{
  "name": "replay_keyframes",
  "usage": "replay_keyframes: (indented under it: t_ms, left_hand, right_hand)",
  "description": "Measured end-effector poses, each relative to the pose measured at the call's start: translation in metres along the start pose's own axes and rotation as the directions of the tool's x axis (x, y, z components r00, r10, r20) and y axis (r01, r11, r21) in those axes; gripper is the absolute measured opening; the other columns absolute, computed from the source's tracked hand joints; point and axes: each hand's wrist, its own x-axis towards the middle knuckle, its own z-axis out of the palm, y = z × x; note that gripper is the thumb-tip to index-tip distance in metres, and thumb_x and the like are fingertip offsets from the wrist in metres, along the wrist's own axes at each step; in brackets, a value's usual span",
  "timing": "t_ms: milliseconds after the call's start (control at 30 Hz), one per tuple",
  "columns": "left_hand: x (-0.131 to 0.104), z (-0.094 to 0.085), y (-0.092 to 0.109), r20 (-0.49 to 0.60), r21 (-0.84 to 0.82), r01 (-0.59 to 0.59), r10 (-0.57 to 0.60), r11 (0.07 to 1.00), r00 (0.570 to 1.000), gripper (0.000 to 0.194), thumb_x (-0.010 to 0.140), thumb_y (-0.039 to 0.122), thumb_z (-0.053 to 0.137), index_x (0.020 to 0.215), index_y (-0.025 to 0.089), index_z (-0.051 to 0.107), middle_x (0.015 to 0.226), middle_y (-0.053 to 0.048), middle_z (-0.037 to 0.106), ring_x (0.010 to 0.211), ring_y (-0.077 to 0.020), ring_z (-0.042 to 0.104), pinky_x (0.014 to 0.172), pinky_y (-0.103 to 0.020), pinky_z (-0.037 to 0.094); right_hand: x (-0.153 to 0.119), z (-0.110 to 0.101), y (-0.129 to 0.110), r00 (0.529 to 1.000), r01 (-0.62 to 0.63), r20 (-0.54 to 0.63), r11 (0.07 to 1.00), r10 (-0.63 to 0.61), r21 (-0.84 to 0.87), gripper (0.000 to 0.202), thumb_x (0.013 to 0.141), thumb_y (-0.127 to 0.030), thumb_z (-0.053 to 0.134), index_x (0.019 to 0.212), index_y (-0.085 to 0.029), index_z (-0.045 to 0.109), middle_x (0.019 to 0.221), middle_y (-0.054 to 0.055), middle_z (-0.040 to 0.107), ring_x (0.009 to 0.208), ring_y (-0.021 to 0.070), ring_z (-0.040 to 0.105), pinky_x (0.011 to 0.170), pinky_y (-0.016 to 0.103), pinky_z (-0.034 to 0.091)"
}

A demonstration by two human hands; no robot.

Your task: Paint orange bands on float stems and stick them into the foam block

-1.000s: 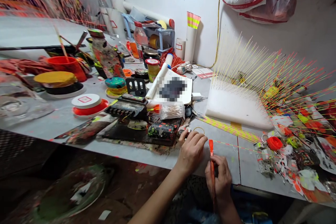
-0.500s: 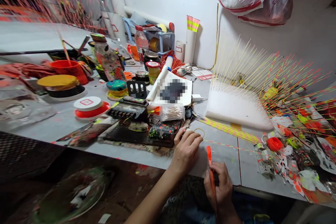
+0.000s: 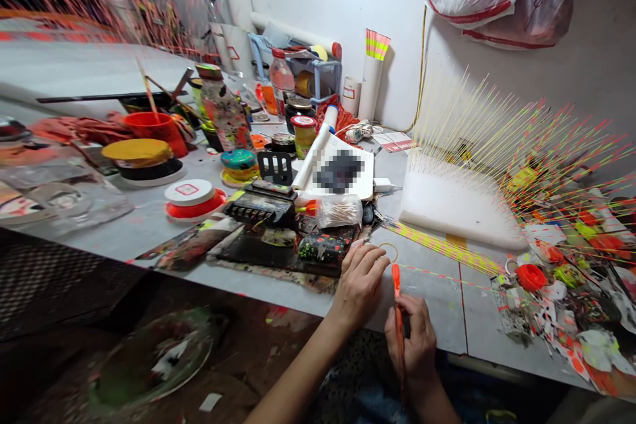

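My right hand (image 3: 415, 338) is closed around a paintbrush (image 3: 399, 324) whose handle and head are coated in orange. The brush stands nearly upright, its tip close to the near end of a thin striped rod (image 3: 437, 274). My left hand (image 3: 360, 278) rests at the table edge, its bent fingers closed at the left end of that rod. The fingertips partly hide the rod's end. Behind my left hand lies a paint-spattered black roller (image 3: 325, 246). A thin yellow ring (image 3: 388, 252) lies just beyond its fingers.
A white foam block (image 3: 457, 209) bristles with thin coloured rods at the right. Striped rods (image 3: 447, 248) lie before it. An orange paint cup (image 3: 530, 277) sits among stained scraps. Paint jars (image 3: 196, 202) and a cotton swab pack (image 3: 339, 212) crowd the left.
The camera has turned slightly left, so the table appears shifted right. The brush has come up and its tip is nearer the striped rod. My left hand keeps its place at the rod's end.
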Motion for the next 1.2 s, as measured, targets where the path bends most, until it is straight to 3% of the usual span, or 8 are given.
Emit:
replay_keyframes:
  t_ms: [633,1200]
  left_hand:
    - [-0.0017,0.0007,-0.0013,-0.021,-0.004,-0.005,0.004,1.000,1.000,0.025,0.092,0.009,0.046,0.101,0.022,0.065,0.101,-0.004,0.073,0.106,-0.0182,0.063,0.110,-0.039,0.039]
    - [0.0022,-0.0016,-0.0018,-0.030,0.002,-0.002,0.002,1.000,1.000,0.026,0.093,0.009,0.046,0.100,0.023,0.066,0.099,-0.002,0.073,0.105,-0.0181,0.064,0.109,-0.038,0.039]
  right_hand:
    - [-0.0022,0.0028,0.0010,1.000,0.004,-0.029,1.000,-0.005,-0.017,0.015,0.098,-0.015,0.051,0.107,-0.020,0.060,0.088,0.004,0.068,0.081,0.0151,0.068,0.075,0.025,0.058]
    - [-0.0033,-0.0035,-0.0051,1.000,0.015,-0.021,0.989,-0.012,0.147,0.024,0.092,-0.007,0.053,0.111,-0.020,0.058,0.090,0.005,0.066,0.080,0.0157,0.065,0.072,0.028,0.058]
